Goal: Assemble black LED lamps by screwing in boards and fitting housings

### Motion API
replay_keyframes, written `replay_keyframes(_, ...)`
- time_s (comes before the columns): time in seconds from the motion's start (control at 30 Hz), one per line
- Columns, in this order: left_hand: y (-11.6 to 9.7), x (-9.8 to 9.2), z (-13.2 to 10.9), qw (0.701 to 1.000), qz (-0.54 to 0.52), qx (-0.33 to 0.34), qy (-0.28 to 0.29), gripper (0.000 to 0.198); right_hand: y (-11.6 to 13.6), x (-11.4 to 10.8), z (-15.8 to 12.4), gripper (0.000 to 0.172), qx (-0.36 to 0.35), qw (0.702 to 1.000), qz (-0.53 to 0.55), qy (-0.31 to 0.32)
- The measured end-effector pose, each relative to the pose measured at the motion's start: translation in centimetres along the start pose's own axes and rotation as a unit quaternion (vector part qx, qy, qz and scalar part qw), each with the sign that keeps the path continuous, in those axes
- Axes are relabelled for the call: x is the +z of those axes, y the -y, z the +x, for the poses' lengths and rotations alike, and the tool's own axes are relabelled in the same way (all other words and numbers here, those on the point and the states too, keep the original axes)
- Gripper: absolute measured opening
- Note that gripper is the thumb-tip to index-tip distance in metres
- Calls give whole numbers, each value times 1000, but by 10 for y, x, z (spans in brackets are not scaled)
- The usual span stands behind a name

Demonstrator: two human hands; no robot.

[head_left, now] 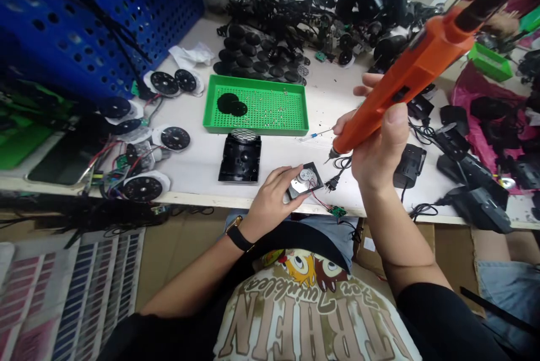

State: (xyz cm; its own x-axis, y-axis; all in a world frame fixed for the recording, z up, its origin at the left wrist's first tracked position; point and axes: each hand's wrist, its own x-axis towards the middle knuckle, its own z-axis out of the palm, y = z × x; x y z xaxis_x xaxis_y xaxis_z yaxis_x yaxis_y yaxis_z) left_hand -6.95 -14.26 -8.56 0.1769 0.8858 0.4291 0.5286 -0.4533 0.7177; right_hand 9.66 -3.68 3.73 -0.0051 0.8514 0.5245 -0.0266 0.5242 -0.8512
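The right hand [375,147] is closed around the barrel of an orange electric screwdriver [405,80], with the fingers wrapped fully round it. Tool long axis runs diagonally, from the black-sleeved rear end at upper right of frame down to the bit end at centre right. The bit points down-left, just above a black two-pin plug [332,183] and apart from the work held in the other hand.

The left hand [270,198] is partly closed, its fingers lying over a small black housing [306,182] with a round metal part [301,182] set in it. Red wires lead from this housing to a small green circuit board [337,211] at the table's front edge.

Beyond: a green perforated tray [255,119] holding small screws, a black plastic casing [240,161], and a slim blue-handled screwdriver [314,135].
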Motion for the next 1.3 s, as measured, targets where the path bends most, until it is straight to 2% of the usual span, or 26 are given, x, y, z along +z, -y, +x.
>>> replay_keyframes(0.1, -1, -1, 1, 1000, 7, 23, -3, 59, 1, 2, -1, 68, -2, 1000, -19, -5)
replay_keyframes(0.27, -1, 0, 3, 998, 20, 59, -8, 58, 3, 0, -5, 61, 6, 996, 87, -22)
replay_keyframes(0.43, 0, 2, 3, 998, 21, 61, -11, 58, -3, -9, -13, 63, -1, 997, 73, 20)
replay_keyframes(0.57, -3, -2, 3, 999, 8, 48, -7, 57, -3, -16, -24, 46, 24, 999, -1, 38)
replay_keyframes(0.7, -19, -15, 3, 998, -58, 12, 14, 62, 15, -17, -33, 30, 37, 997, 58, 26)
replay_keyframes(0.77, -30, -18, 2, 997, -78, -6, 11, 53, 28, -16, -36, 28, 26, 993, 110, 41)
replay_keyframes(0.93, -45, -11, 3, 998, -55, -16, -15, 11, 49, -13, -49, 28, 26, 983, 167, 76)
replay_keyframes(1.1, -33, -8, 4, 998, 24, 27, -43, 6, 42, -15, -52, 29, 20, 995, 91, 39)
replay_keyframes(1.2, -21, -7, 4, 996, 25, 68, -47, 10, 30, -16, -49, 26, 22, 1000, 16, 4)
replay_keyframes(1.3, -12, -1, 4, 991, 35, 122, -38, 21, 15, -15, -45, 37, 43, 996, -72, 9)
